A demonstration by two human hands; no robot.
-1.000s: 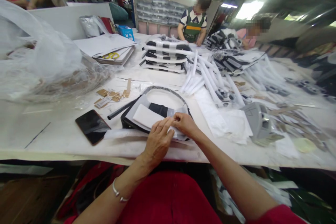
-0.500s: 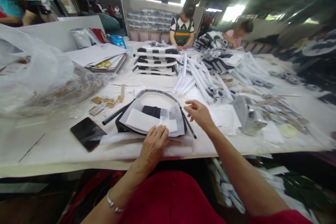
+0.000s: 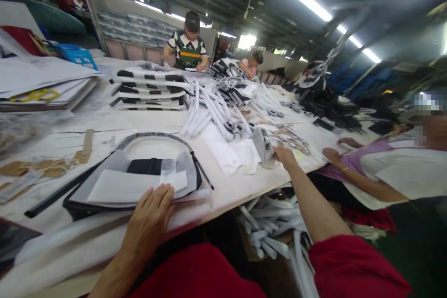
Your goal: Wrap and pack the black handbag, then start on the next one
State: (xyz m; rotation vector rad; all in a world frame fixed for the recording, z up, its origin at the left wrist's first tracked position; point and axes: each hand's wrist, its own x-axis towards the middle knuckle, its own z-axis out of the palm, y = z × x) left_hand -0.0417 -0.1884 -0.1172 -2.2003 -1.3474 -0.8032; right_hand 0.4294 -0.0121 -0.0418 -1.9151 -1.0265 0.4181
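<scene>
Bag (image 3: 145,166) lies partly under left hand (image 3: 149,219), right hand (image 3: 285,156) beside dispenser (image 3: 260,146).

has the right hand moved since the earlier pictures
Yes: judged against the grey tape dispenser on the table, the right hand has moved rightward, away from the black bag to the dispenser.

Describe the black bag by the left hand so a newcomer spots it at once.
Find the long white table and come to its near edge, where the person's left hand rests. The black bag lies touching that hand, its looped handle arching away. Unlike the striped black-and-white stack beyond it, it lies singly, a broad white pad across its top.
</scene>
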